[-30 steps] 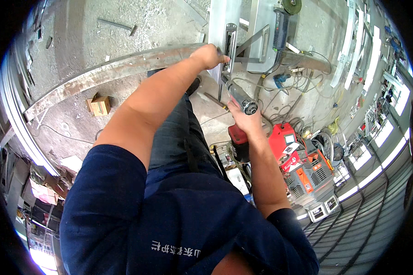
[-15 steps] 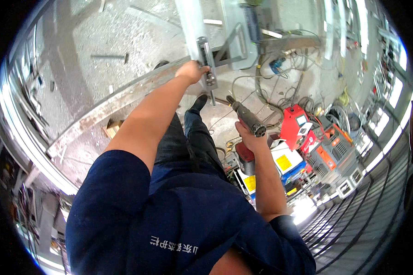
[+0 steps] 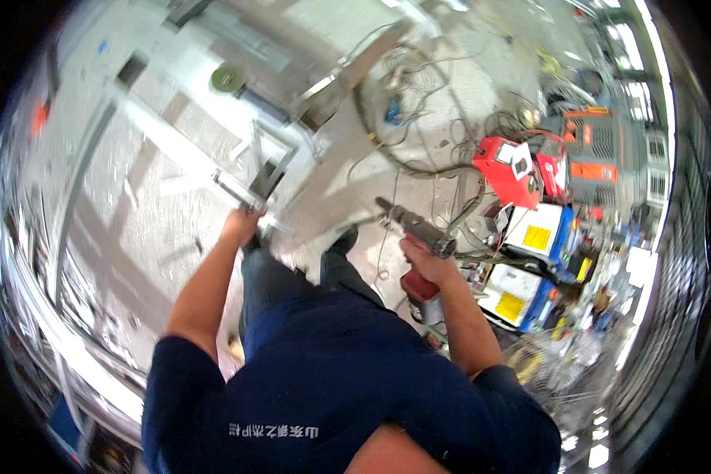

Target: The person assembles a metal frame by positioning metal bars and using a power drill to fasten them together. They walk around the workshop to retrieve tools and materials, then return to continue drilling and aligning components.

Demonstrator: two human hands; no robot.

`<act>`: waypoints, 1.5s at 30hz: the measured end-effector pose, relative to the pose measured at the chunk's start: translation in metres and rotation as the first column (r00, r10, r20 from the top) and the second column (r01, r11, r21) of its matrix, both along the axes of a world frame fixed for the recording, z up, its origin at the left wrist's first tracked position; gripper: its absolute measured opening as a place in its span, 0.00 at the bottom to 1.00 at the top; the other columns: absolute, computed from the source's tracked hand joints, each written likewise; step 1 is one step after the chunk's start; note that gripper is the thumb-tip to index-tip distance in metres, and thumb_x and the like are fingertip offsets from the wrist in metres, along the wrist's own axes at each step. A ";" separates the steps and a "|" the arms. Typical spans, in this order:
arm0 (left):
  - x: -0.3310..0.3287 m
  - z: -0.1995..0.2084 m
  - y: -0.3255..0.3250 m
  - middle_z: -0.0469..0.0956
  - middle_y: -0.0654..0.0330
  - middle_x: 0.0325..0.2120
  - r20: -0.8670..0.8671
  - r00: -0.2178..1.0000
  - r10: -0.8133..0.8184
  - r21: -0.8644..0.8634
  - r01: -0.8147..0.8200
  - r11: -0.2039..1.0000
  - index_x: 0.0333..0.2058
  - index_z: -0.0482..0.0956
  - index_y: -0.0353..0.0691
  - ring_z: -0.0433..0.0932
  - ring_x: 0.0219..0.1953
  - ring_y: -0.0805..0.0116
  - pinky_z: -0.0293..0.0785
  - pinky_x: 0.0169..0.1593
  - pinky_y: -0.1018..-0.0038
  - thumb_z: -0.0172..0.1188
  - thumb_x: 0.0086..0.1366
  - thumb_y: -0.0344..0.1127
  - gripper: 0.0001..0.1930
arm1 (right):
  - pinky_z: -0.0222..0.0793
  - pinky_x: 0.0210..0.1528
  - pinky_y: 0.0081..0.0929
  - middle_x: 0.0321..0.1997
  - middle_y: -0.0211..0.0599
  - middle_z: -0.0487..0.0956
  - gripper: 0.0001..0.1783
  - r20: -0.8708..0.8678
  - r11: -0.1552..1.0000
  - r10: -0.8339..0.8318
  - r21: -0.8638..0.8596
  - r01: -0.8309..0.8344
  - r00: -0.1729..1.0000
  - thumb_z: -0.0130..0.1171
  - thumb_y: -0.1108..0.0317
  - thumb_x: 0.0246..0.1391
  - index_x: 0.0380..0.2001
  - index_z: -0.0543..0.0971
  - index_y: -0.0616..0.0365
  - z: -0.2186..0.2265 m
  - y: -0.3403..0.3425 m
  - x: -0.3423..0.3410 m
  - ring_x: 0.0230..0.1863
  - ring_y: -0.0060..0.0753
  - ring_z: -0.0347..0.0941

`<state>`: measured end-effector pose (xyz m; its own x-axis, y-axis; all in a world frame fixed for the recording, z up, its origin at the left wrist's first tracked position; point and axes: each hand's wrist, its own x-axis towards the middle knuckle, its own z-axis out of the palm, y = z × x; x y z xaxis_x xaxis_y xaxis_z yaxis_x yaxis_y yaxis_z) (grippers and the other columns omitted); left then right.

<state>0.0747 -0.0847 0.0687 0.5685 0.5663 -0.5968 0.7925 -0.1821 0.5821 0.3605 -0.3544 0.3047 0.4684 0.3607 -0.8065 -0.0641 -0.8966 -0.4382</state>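
Since the earlier frame, the view has turned, so the left hand [image 3: 242,226] and the pale metal bar [image 3: 174,142] appear lower and more to the left; the right hand [image 3: 429,263] stays near its place.

Seen from the head, the only view, the right hand is wrapped around the handle of a cordless drill [image 3: 415,225], right of the middle, with its nose well apart from the bar. The left hand touches the near end of the bar, but because of blur I cannot tell whether the fingers close on it. An angle grinder [image 3: 254,103] lies beside the bar, and a thick cable [image 3: 373,139] curves over the floor beyond the drill.

For good work, I think the left hand should steady the bar, and the drill's trigger should rest unpressed while its nose is away from metal. The feet should also avoid the cable.
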 end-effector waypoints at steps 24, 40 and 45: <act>0.380 0.159 -0.223 0.80 0.55 0.44 0.638 0.522 -0.565 -0.496 0.841 0.217 0.51 0.76 0.34 0.76 0.49 0.66 0.68 0.55 0.66 0.43 0.74 0.51 0.25 | 0.70 0.32 0.36 0.23 0.33 0.71 0.17 -0.895 -0.606 -0.391 0.427 0.671 0.216 0.58 0.53 0.53 0.33 0.71 0.55 0.063 -0.246 0.259 0.25 0.34 0.69; 0.706 0.269 -0.206 0.73 0.48 0.52 0.598 -0.115 -0.793 0.435 0.878 0.201 0.61 0.63 0.40 0.68 0.59 0.49 0.59 0.63 0.56 0.67 0.52 0.39 0.37 | 0.68 0.35 0.37 0.24 0.35 0.71 0.20 -0.824 -0.677 -0.566 0.491 0.548 0.040 0.53 0.48 0.59 0.32 0.71 0.57 0.099 -0.164 0.421 0.27 0.38 0.68; 0.799 0.229 -0.148 0.80 0.54 0.23 0.479 0.302 -0.824 -0.094 0.951 0.294 0.32 0.80 0.39 0.78 0.27 0.56 0.72 0.35 0.61 0.65 0.61 0.46 0.15 | 0.65 0.31 0.33 0.23 0.32 0.70 0.19 -0.810 -0.702 -0.579 0.554 0.447 0.093 0.49 0.49 0.62 0.32 0.72 0.56 0.124 -0.172 0.492 0.25 0.33 0.67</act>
<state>0.8735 -0.2329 0.2978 0.7479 -0.5909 -0.3024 0.0298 -0.4252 0.9046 0.8524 -0.5268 0.4284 0.9224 -0.1914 -0.3354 -0.0166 0.8481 -0.5296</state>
